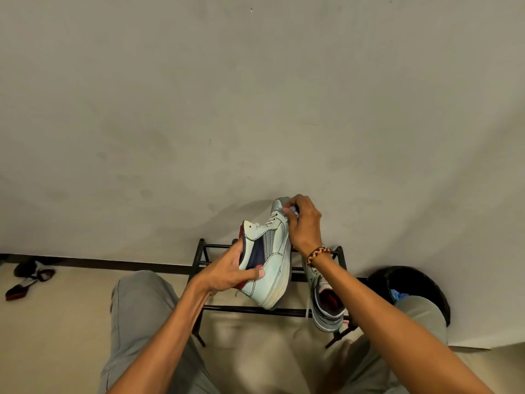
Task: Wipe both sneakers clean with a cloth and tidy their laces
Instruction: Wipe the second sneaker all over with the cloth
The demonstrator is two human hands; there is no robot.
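At lower centre, the left hand [227, 270] grips the heel of a raised sneaker [270, 260], while the right hand [304, 223] pinches a cloth [294, 213] against its toe. The second sneaker [326, 305] rests on the black rack [247, 309] just right, its sole overhanging the front rail. A dark bin [417, 282] crowds the right edge; bare floor [56, 322] opens left.

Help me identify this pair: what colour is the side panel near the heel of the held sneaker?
Dark navy, on the held sneaker; clearest in the head view.

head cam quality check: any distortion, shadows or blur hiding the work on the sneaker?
Head view: strong wide-angle bending, the baseboard curves; dim, warm, even light, no glare; a soft shadow on the wall behind the held sneaker; the right hand hides most of the cloth at the toe; the left hand grips the heel, reasonably sharp.
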